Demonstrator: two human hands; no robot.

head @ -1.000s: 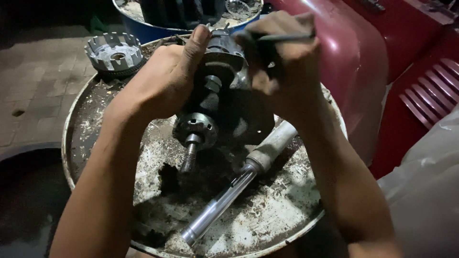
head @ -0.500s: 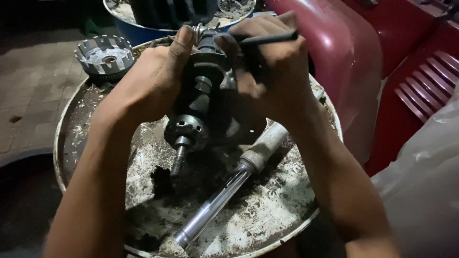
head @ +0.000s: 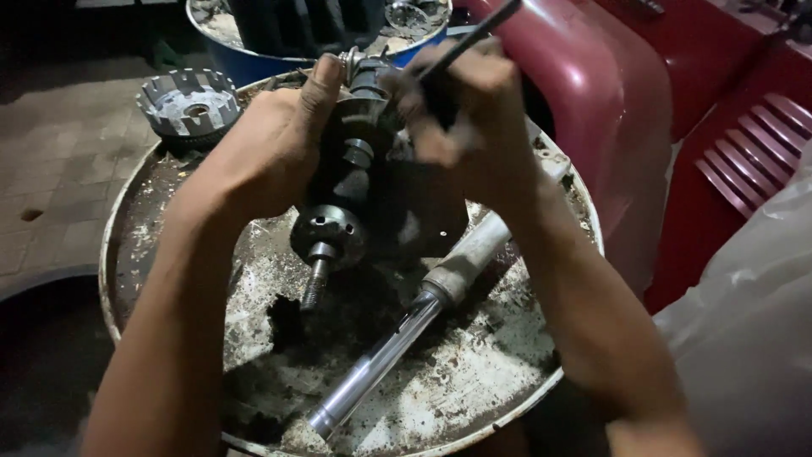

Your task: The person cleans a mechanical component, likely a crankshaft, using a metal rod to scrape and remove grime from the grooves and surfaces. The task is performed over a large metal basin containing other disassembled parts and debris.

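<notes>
Dim paving lies off to the left, and under my hands sits a round drum lid [head: 152, 203], rusty and crusted with pale grime, serving as the bench. I have my left hand [head: 271, 140] wrapped round the upper part of a dark crankshaft [head: 355, 195], thumb up along its top end, fingers closed on it. The crankshaft stands tilted over the middle of the lid, its round flange and threaded stub pointing down toward me, the stub just above the lid's dirty surface. My right hand [head: 469, 114] is closed as a fist on a thin dark tool [head: 474, 38], whose handle sticks up and to the right; its working end meets the top of the crankshaft, but my fingers hide exactly where. The two hands are close together, either side of the part.

Lying on the lid in front of it, a fork tube [head: 397, 338] runs diagonally, chrome end near me, grey sleeve end up by my right wrist. A toothed clutch basket [head: 188, 103] rests at the lid's far left edge. Behind is a blue tub [head: 254, 61] with dark parts in it, and red bodywork [head: 609, 127] fills the right side.
</notes>
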